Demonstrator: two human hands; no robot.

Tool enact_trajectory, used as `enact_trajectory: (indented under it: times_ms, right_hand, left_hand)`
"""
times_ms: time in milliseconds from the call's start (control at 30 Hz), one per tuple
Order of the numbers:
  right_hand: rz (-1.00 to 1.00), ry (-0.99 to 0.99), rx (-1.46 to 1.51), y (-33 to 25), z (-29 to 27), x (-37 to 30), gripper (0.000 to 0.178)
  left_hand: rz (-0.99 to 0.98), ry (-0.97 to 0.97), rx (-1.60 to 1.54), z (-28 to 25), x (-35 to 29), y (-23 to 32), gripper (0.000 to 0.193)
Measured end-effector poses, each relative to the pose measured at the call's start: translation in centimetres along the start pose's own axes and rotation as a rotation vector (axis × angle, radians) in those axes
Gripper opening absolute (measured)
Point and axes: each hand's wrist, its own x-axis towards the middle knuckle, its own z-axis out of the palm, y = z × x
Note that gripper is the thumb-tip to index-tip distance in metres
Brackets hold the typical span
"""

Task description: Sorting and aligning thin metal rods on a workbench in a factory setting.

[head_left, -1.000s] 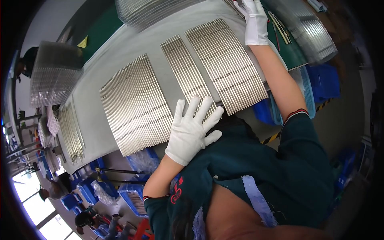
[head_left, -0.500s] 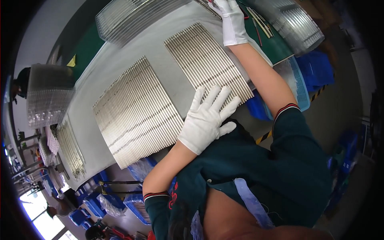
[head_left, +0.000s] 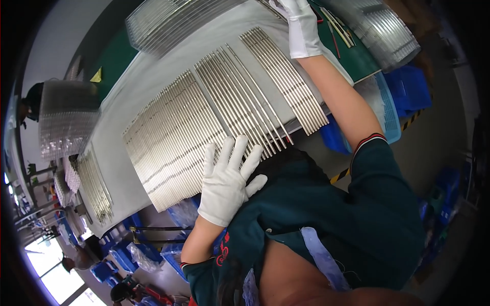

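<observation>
Slim silver metal rods lie side by side on a pale cloth-covered table. A wide left group of rods almost adjoins a looser middle group. A smaller right group of rods lies apart. My left hand, in a white glove, is open with fingers stretched. Its fingertips rest on the near ends of the rods where the left and middle groups meet. My right hand, also white-gloved, reaches beyond the far end of the right group; the upper picture edge cuts off its fingers.
Clear trays of rods stand at the far side, the far right and the left. Slender tools lie on the green surface. Blue bins stand beyond the table's right end. More rods lie left.
My left hand has moved left and nearer to me. Part of the right-hand rod group has shifted left beside the large group, and some of those rods are spread apart. My right hand has hardly moved.
</observation>
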Motion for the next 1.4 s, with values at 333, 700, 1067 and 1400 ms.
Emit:
enact_trajectory:
  times_ms: [333, 700, 1067, 1400]
  right_hand:
    - [-0.04, 0.039, -0.03, -0.3, -0.5, 0.3, 0.056]
    - [-0.111, 0.132, -0.08, 0.2, -2.8, 1.7, 0.052]
    - [-0.208, 0.022, -0.358, 0.4, -1.8, 1.1, 0.059]
    - [-0.792, -0.814, -1.501, -0.4, 2.8, 0.9, 0.068]
  left_hand:
    - [0.344, 0.179, -0.169, 2.4, 10.4, 4.4, 0.08]
    - [0.301, 0.121, -0.144, 3.4, 9.4, 3.6, 0.081]
    - [-0.025, 0.167, -0.117, 2.2, 0.5, -0.2, 0.068]
    - [-0.468, 0.225, 0.086, 2.8, -9.8, -4.0, 0.072]
